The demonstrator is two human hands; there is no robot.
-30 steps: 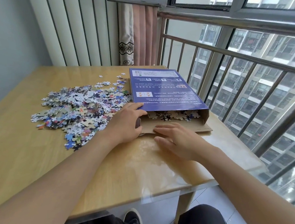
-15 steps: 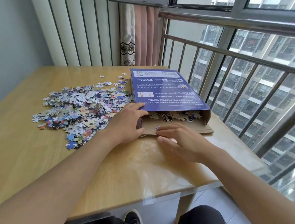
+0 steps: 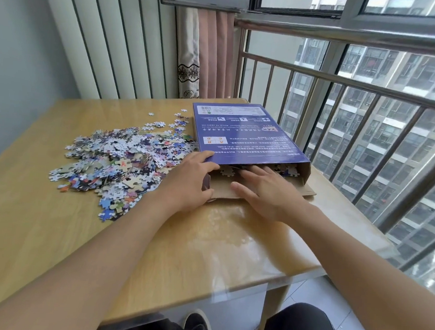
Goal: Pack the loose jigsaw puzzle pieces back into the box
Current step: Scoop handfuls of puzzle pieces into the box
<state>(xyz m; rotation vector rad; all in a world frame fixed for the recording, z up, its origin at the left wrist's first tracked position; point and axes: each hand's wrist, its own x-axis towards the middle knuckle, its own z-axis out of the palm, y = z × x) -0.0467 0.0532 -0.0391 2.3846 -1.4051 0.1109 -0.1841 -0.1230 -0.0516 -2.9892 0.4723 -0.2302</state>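
My right hand [image 3: 269, 192] has slid forward over the last second: it was lying flat on the brown flap, and now its straight, flat fingers [image 3: 256, 171] reach into the open mouth of the box [image 3: 244, 135], pushing pieces deeper rather than grasping anything. My left hand [image 3: 188, 180] has hardly moved; it holds the near left corner of the box, thumb along the side and fingers curled over the blue top edge, bracing it against that push. I read this as tamping down a batch already loaded, so the mouth is freed for the next scoop. The box lies flat on the wooden table [image 3: 37, 228] by the window railing [image 3: 348, 81], open end toward me, with a few pieces [image 3: 287, 170] showing just inside. Most of the job looks undone: the big heap of loose puzzle pieces [image 3: 117, 162] sits on the table just left of the box, its edge touching my left hand's side, with a few strays [image 3: 159, 124] scattered farther back. As for writing, the blue panel faces away from me, so its print is upside down; I can make out a logo resembling "IZP", a small grid lettered A, B, C, D, what seems to be "About" and "1000", and lines of Chinese text too small to read.
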